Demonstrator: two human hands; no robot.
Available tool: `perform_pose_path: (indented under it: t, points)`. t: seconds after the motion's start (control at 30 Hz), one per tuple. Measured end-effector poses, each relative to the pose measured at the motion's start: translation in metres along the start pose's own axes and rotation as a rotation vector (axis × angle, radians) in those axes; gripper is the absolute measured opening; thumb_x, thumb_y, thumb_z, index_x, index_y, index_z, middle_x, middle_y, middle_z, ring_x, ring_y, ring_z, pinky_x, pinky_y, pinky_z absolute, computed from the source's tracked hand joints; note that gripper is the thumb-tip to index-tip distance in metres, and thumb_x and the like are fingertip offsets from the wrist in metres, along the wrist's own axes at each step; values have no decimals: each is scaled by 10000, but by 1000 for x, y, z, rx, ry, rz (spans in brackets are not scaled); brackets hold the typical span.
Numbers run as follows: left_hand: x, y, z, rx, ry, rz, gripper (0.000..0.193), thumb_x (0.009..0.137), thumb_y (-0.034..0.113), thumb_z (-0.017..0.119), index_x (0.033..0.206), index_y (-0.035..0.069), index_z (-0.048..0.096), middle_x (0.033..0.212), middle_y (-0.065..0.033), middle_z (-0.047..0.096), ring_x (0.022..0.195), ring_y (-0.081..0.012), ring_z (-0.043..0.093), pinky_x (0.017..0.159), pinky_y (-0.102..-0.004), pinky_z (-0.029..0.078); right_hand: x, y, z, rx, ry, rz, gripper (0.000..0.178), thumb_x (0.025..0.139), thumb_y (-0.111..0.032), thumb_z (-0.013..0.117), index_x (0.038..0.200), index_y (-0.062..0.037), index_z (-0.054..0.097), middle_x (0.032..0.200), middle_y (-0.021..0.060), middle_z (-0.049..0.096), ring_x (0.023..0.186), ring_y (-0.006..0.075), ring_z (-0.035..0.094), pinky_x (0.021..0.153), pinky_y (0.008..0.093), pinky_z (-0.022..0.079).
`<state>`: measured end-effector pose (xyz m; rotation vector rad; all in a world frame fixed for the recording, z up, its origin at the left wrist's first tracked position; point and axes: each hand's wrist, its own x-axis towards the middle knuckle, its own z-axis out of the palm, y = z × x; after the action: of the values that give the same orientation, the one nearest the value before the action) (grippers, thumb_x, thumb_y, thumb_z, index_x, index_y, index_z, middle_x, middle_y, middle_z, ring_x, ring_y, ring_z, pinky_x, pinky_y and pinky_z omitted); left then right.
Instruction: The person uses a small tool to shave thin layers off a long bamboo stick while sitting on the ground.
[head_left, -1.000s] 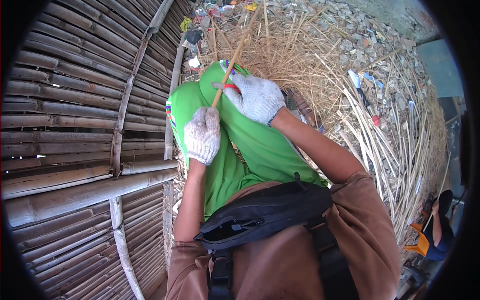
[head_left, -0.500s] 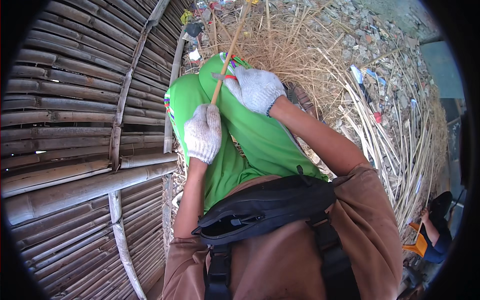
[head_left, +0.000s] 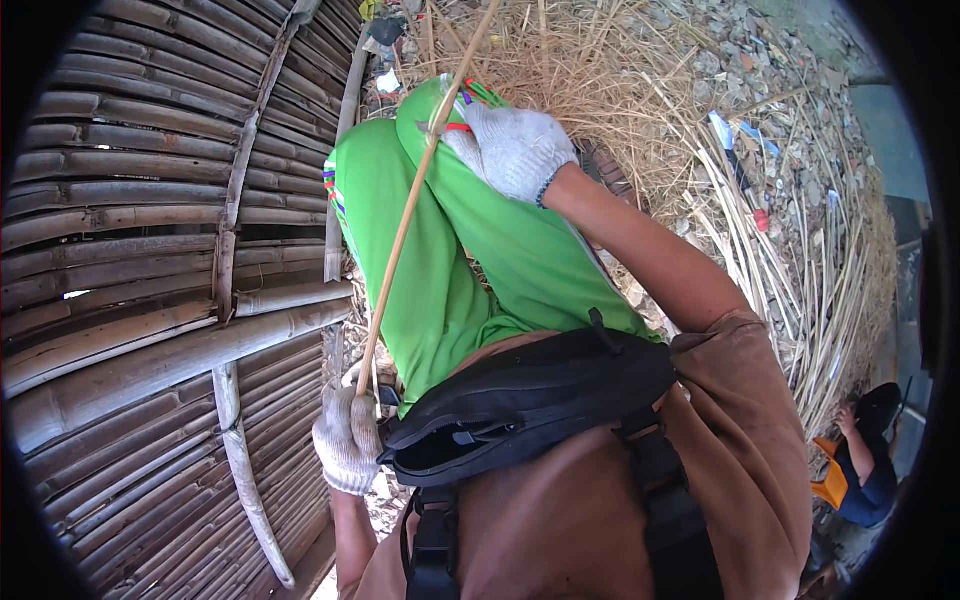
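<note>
A long, thin bamboo strip [head_left: 402,238] runs slantwise across my lap, from beside my left hip up past my knees. My left hand [head_left: 347,442], in a white knitted glove, is closed around its lower end, left of the black waist bag. Over my right knee my right hand [head_left: 520,155], gloved too, grips a small knife [head_left: 458,127] with a red part showing at the fingers. Its short grey blade crosses the strip and seems to touch it. A thin pale sliver shows beside the strip near my left hand.
A bamboo slat wall [head_left: 130,180] rises close on my left. Ahead lie dry straw shavings [head_left: 570,60] and rubble. Long pale strips [head_left: 790,290] are heaped at right. Another person [head_left: 868,450] sits at far right beside something orange. An open black waist bag [head_left: 540,400] lies across my middle.
My left hand has moved down and left toward my hip, still gripping the strip, so a longer length now lies below the blade. My right hand and the knife have barely moved.
</note>
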<state>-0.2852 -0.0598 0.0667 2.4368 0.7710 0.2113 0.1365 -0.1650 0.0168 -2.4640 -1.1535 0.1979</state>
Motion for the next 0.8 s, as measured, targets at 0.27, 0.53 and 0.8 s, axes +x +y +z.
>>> perform_pose_path:
  t: [0.27, 0.53, 0.8]
  points:
    - [78, 33, 42, -62, 22, 185, 280, 1128, 259, 544, 1084, 34, 705, 855, -214, 711, 647, -379, 698, 617, -468, 543, -2, 1, 3, -41, 67, -44, 652, 1114, -593, 414, 1166, -14, 710, 950, 240, 791, 827, 433, 783, 727, 588, 627]
    - [264, 78, 131, -29, 197, 206, 339, 1126, 334, 554, 1049, 32, 689, 864, -306, 705, 806, -520, 708, 701, -558, 555, 5, -4, 3, -14, 39, -7, 655, 1112, -579, 425, 1182, 8, 708, 886, 255, 787, 822, 430, 790, 750, 586, 635]
    - [190, 54, 87, -80, 100, 233, 303, 1142, 289, 549, 1095, 26, 692, 833, -256, 701, 729, -444, 716, 668, -505, 550, 7, 10, 9, 36, 51, 3, 610, 1111, -547, 435, 1141, 3, 698, 885, 257, 784, 826, 436, 786, 760, 596, 625]
